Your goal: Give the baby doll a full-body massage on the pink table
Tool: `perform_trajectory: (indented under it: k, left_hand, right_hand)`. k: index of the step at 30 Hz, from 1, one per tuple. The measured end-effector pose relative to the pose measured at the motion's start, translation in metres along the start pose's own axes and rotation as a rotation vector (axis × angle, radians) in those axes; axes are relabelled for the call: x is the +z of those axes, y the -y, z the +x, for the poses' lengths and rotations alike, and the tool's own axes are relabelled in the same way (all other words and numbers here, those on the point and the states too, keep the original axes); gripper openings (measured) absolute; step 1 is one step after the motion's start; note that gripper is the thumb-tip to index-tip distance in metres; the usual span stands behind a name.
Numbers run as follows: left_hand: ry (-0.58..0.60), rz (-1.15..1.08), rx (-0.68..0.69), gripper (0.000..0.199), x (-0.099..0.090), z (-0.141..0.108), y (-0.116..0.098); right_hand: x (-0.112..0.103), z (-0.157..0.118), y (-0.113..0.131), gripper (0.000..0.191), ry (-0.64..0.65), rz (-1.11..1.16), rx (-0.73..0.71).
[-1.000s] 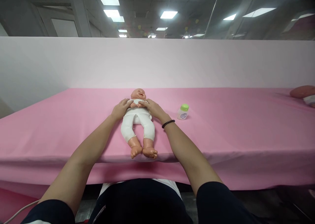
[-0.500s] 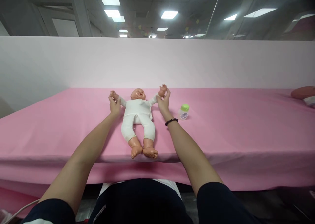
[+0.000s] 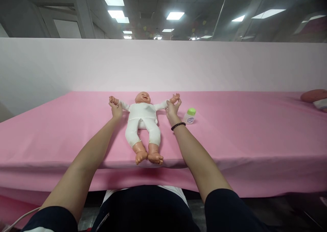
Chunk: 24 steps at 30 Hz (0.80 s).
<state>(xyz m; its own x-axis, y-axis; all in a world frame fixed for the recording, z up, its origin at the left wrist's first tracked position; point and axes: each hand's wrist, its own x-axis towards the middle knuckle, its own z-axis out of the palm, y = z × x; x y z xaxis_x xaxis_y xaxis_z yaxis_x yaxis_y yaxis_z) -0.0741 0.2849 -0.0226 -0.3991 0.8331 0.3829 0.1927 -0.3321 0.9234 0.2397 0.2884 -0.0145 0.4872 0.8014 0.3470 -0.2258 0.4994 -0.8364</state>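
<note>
A baby doll (image 3: 143, 113) with a white cloth body lies on its back on the pink-covered table (image 3: 242, 130), feet towards me. Both its arms are stretched out sideways. My left hand (image 3: 117, 111) is closed around the doll's arm on the left, near its wrist. On the other side, my right hand (image 3: 173, 110) grips the other forearm just below the doll's hand, with a dark beaded bracelet on my wrist. Close to the right of that wrist stands a small clear bottle with a green cap (image 3: 190, 116).
A low white wall (image 3: 163, 65) runs along the table's far side, with glass above it. At the far right edge lies a partly visible brownish object (image 3: 313, 95) with something white beside it. A pale cable (image 3: 24, 215) hangs at the lower left.
Both my hands have moved outward, drawing the doll's arms lower and wider apart. The doll's body and the bottle stay in place.
</note>
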Motion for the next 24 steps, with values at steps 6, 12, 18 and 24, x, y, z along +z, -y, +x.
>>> perform_trajectory:
  k: [6,12,18,24]
  left_hand:
    - [0.391,0.267,0.395,0.048,0.003,-0.024,-0.017]
    - [0.590,0.408,0.535,0.028,0.001,-0.023,-0.019]
    - [0.493,0.364,0.498,0.036,0.001,-0.025,-0.016]
    - [0.136,0.146,0.266,0.054,0.002,-0.014,-0.009]
  right_hand:
    - [0.017,-0.019,0.023,0.054,0.625,-0.390,-0.515]
    - [0.014,-0.031,0.017,0.042,0.948,-0.639,-0.608]
    - [0.016,-0.033,0.015,0.047,0.892,-0.617,-0.581]
    - [0.018,-0.018,0.017,0.058,0.467,-0.273,-0.428]
